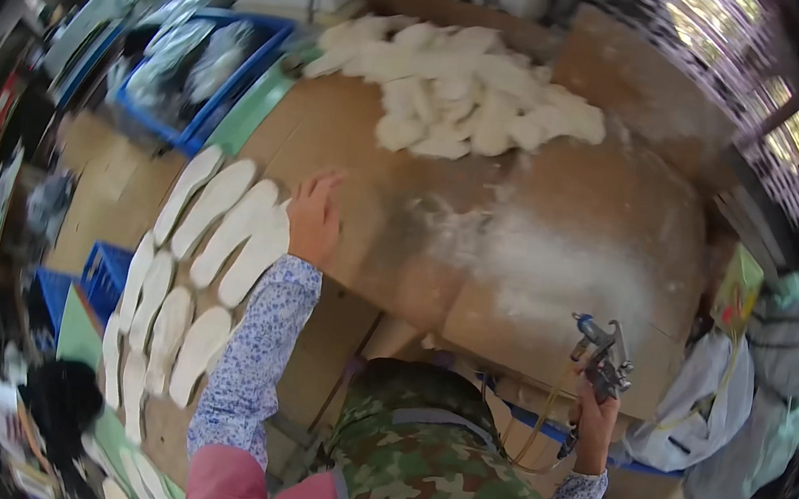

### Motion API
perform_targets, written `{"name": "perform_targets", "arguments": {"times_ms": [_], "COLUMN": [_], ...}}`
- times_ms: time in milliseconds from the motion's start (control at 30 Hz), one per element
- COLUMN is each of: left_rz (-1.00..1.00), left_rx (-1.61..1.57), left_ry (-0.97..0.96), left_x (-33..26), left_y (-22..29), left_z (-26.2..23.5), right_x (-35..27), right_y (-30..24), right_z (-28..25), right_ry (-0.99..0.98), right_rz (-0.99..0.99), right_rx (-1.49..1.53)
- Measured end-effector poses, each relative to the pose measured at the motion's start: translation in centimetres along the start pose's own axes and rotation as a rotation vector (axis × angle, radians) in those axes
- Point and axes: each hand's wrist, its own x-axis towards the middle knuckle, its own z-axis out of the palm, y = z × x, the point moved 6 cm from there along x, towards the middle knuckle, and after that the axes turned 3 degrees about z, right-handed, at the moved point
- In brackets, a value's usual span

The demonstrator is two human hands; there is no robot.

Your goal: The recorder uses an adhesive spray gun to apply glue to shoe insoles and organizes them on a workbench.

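My right hand (592,416) is wrapped round the grip of a metal spray gun (612,363), whose blue-tipped head points up and left over the cardboard-covered table. A thin yellowish hose (544,420) hangs beside the gun. Over at the left, my left hand (314,220) has its fingers stretched forward, right at the edge of a white shoe insole (255,256); whether it touches the insole I cannot tell. That insole lies at the right end of a row, among several similar white insoles (213,208) laid out side by side.
A heap of white insoles (456,85) lies at the table's far side. White residue coats the cardboard (558,270) in front of the gun. A blue crate (194,137) with plastic bags stands far left; white sacks (703,401) hang at right. Another person (4,420) is at lower left.
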Motion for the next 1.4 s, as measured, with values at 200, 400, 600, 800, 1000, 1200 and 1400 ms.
{"name": "perform_targets", "arguments": {"times_ms": [200,400,600,800,1000,1200,1400], "left_rz": [0.092,0.323,0.516,0.968,0.986,1.050,0.898], "left_rx": [-0.316,-0.275,-0.195,0.198,-0.142,-0.164,-0.255], "left_ry": [-0.292,-0.328,-0.283,-0.170,-0.094,-0.286,-0.633], "left_x": [7.7,15.5,22.2,24.5,25.1,8.0,-7.8], "left_y": [7.8,16.0,22.9,24.8,32.2,34.6,31.2], "left_z": [19.4,28.3,34.3,40.5,31.7,28.8,27.0], "right_x": [-1.4,-2.7,-3.3,-4.1,-6.0,-5.2,-4.4], "right_y": [1.3,1.7,1.7,3.1,3.5,4.3,4.6], "right_z": [-5.0,-5.3,-4.2,-2.8,-4.2,-6.5,-9.3], "right_ry": [0.164,0.362,0.474,0.472,0.592,0.554,0.461], "right_rz": [0.033,0.047,0.101,0.147,0.187,0.186,0.068], "right_rx": [0.042,0.112,0.199,0.257,0.270,0.284,0.296]}}
